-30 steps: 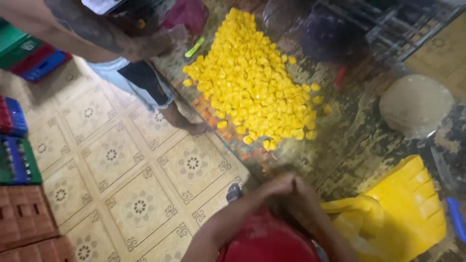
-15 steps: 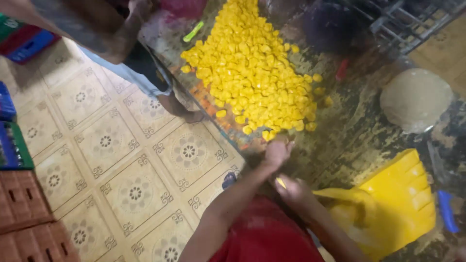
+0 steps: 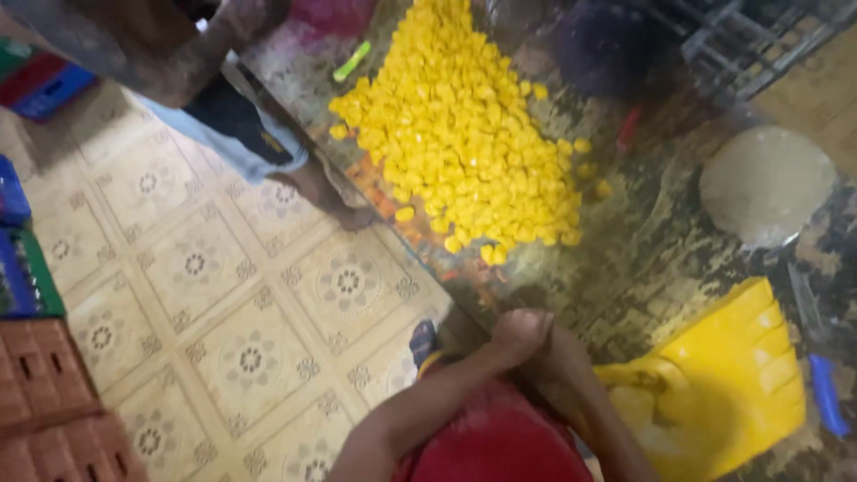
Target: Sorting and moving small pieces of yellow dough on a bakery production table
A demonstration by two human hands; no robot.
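A big heap of small yellow caps lies on a dark patterned table. My left hand is curled into a fist at the table's near edge, a little short of the heap. My right hand is pressed against it from the right and mostly hidden behind it. Whether anything is inside either hand does not show. A yellow plastic scoop lies just right of my right forearm. Something red and rounded sits below my arms.
Another person stands at the table's far left corner over a patterned tile floor. Coloured crates line the left side. A round pale lid, a wire rack and a blue handle are at the right.
My left hand, stretched out to the heap's near edge half a second ago, has drawn back to the table edge and closed against my right hand. The view has shifted slightly.
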